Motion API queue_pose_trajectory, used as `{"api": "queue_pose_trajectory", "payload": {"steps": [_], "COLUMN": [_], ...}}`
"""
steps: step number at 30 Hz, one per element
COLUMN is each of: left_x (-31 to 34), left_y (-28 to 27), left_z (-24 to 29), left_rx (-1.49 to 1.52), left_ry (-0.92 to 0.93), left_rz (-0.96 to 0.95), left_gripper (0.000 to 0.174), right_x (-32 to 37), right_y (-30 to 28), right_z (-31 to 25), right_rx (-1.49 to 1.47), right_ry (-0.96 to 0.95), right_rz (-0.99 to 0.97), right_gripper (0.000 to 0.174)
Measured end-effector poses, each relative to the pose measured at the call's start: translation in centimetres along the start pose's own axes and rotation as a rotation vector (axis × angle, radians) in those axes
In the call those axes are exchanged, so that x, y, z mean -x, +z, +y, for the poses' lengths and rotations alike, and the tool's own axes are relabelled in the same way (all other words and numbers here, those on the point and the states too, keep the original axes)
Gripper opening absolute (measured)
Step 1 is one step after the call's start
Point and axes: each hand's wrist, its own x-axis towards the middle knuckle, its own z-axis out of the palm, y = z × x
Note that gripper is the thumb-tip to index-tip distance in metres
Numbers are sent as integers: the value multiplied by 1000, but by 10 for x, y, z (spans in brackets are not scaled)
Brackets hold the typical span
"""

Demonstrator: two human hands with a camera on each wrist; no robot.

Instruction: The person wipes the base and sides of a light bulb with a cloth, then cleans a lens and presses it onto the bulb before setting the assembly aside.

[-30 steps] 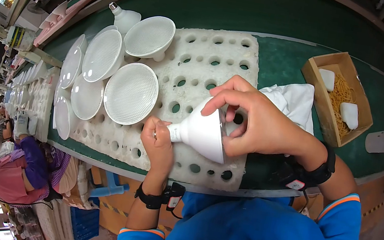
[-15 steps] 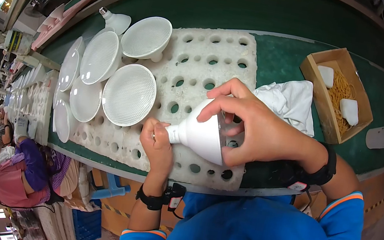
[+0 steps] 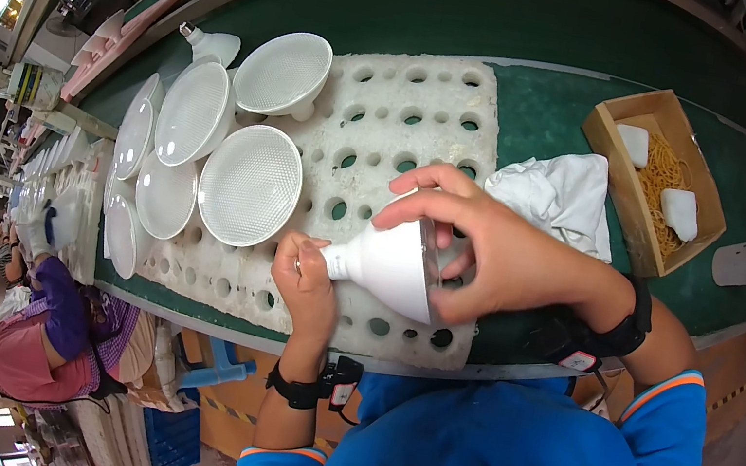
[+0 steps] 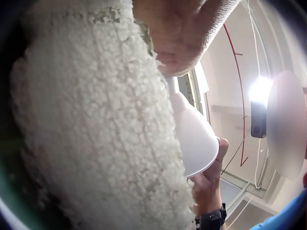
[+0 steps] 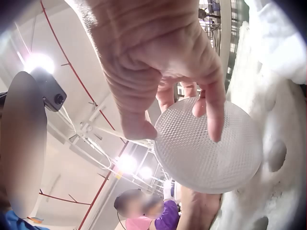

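A white reflector light bulb (image 3: pixel 389 269) lies on its side over the foam board, its base to the left and its wide front to the right. The left hand (image 3: pixel 306 279) grips the bulb's narrow base, fingers curled round it. At the wide end, the right hand (image 3: pixel 487 257) holds the rim between thumb and fingers. Up close in the right wrist view, the right hand (image 5: pixel 163 72) has its thumb at the edge of the dimpled lens (image 5: pixel 211 153) and a finger across its face. The bulb's shell (image 4: pixel 194 136) also shows below the left hand (image 4: pixel 180 33) in the left wrist view.
Several like bulbs (image 3: pixel 251 185) stand in the holed foam board (image 3: pixel 381 126) at left. A white cloth (image 3: pixel 556 200) lies right of it. Farther right are a wooden box (image 3: pixel 643 180) of rubber bands and a white bottle (image 3: pixel 741 265). Another person (image 3: pixel 46 327) works at far left.
The right hand's fingers have shifted a little along the bulb's rim, while the left hand keeps its grip on the base. The other person's hand has moved at far left.
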Motion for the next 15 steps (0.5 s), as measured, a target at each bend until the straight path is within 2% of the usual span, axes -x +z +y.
{"api": "queue_pose_trajectory", "payload": {"steps": [5, 8, 15], "left_x": [-1, 2, 4], "left_y": [-1, -1, 1], "left_z": [0, 1, 2], "left_rx": [16, -10, -21], "left_ry": [-3, 40, 100], "left_rz": [-9, -11, -2], "left_gripper": [30, 31, 32], "right_x": [4, 3, -6], "right_y": [10, 2, -10], "right_z": [1, -1, 6], "right_rx": [12, 2, -21], "right_ry": [-40, 53, 97], "right_rz": [20, -31, -58], "right_gripper": [61, 56, 44]}}
